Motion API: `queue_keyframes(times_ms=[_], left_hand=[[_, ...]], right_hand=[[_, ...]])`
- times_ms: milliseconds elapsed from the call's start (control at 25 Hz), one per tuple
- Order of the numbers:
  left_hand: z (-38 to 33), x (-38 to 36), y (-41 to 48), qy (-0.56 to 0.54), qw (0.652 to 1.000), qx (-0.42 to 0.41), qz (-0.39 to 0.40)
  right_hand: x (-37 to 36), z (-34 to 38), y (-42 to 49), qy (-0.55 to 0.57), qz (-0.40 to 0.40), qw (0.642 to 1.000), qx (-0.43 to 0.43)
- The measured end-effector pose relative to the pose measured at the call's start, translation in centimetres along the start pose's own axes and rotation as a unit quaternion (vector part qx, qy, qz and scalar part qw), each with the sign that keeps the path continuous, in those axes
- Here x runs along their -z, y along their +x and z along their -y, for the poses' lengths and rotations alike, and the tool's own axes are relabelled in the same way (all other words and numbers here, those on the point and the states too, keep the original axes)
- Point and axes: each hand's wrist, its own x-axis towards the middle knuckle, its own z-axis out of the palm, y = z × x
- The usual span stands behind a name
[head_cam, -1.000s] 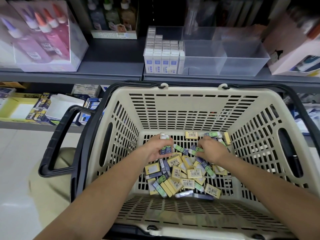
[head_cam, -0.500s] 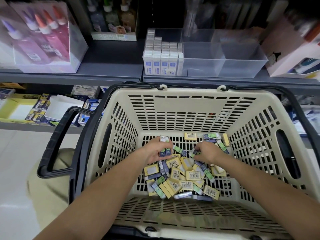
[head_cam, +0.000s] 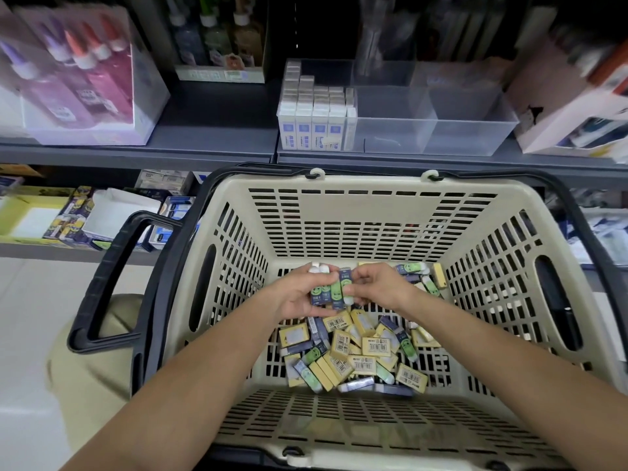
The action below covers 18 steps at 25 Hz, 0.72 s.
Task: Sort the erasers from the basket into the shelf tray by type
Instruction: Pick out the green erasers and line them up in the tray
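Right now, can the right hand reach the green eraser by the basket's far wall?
Probably yes: the green eraser lies uncovered just beyond the right hand, though that hand is pinching the bundle in the left hand.

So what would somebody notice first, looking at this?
The left hand and right hand meet over the middle of the beige basket, holding a bunch of green smiley erasers between them. Beneath them, a jumble of yellow erasers mixed with more green ones covers the basket floor. On the shelf behind, a clear tray holds rows of white boxes in its left compartment.
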Motion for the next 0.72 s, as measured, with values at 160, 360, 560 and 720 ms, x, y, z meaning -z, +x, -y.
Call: queue_keyframes(times_ms=[160, 360, 560, 720], left_hand=[[0.1, -0.2, -0.2, -0.007, 1.000, 0.009, -0.011], [-0.1, -0.2, 0.0, -0.030, 0.999, -0.012, -0.038], [0.0, -0.2, 0.2, -0.004, 0.998, 0.012, -0.068], [-0.2, 0.5, 0.3, -0.013, 0.998, 0.031, -0.058]], right_hand=[[0.1, 0.3, -0.2, 0.057, 0.004, 0.998, -0.017], [1.0, 1.0, -0.5, 0.025, 0.008, 0.999, -0.019], [1.3, 1.8, -0.5, -0.137, 0.012, 0.987, 0.081], [1.7, 2.1, -0.6, -0.094, 0.051, 0.993, 0.050]])
